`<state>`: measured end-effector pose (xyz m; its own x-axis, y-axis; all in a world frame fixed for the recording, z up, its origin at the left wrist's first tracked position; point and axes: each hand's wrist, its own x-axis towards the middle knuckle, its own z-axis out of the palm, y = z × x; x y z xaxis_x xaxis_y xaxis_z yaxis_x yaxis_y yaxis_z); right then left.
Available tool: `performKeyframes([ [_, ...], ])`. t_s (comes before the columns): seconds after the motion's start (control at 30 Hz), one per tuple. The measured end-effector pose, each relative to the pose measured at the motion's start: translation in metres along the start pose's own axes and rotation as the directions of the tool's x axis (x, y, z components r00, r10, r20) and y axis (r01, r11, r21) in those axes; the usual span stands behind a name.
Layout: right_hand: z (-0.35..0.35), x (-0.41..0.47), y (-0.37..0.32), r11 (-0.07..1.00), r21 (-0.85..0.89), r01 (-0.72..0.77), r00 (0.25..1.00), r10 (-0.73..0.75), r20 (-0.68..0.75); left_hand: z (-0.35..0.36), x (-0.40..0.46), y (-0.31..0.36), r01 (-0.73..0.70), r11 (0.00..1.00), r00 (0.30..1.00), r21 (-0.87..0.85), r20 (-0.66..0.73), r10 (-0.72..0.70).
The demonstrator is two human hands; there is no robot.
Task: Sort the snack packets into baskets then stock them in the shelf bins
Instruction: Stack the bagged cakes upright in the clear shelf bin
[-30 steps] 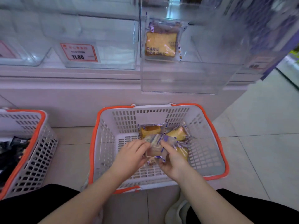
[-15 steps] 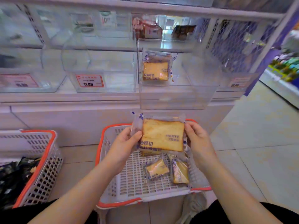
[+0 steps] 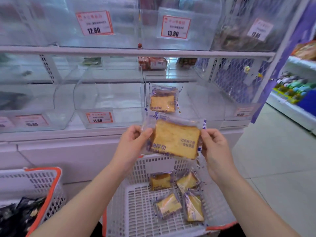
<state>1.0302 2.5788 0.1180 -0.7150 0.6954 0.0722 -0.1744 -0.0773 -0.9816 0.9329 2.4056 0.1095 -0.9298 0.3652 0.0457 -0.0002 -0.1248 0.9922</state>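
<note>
Toast packet (image 3: 174, 139) sits mid-frame, pinched at its side edges by my left hand (image 3: 132, 144) and right hand (image 3: 213, 146). I should lift it level over the clear bin (image 3: 205, 106), beside the packet inside (image 3: 163, 100).

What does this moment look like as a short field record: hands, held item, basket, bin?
left hand: pinches left edge of the held packet
right hand: pinches its right edge
held packet: toast slice in clear wrap, raised above the basket, in front of the bin
basket: white, orange rim, four toast packets inside
bin: clear, one toast packet standing inside
side basket: dark packets
</note>
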Motion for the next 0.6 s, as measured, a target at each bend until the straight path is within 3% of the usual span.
performKeyframes([
  [0.1,0.002,0.008,-0.01,0.999,-0.04,0.015,0.998,-0.013,0.054,-0.003,0.008,0.017,-0.014,0.996,0.999,-0.09,0.051,0.019],
  [0.23,0.006,0.02,-0.023,0.992,-0.121,0.028,0.998,-0.021,0.06,-0.007,0.015,0.033,0.084,0.98,0.982,-0.178,0.179,-0.051],
  [0.37,0.01,0.034,-0.035,0.996,-0.079,0.028,0.997,-0.021,0.08,-0.009,0.02,0.043,0.079,0.98,0.961,-0.183,0.277,-0.025],
  [0.5,0.016,0.047,-0.041,0.997,-0.065,0.042,0.994,-0.035,0.107,-0.006,0.035,0.043,-0.049,0.993,0.995,-0.104,0.079,0.058],
  [0.6,0.021,0.059,-0.04,0.996,-0.061,0.065,0.99,-0.056,0.133,0.0,0.052,0.044,-0.17,0.984,0.982,-0.049,-0.088,0.165],
])
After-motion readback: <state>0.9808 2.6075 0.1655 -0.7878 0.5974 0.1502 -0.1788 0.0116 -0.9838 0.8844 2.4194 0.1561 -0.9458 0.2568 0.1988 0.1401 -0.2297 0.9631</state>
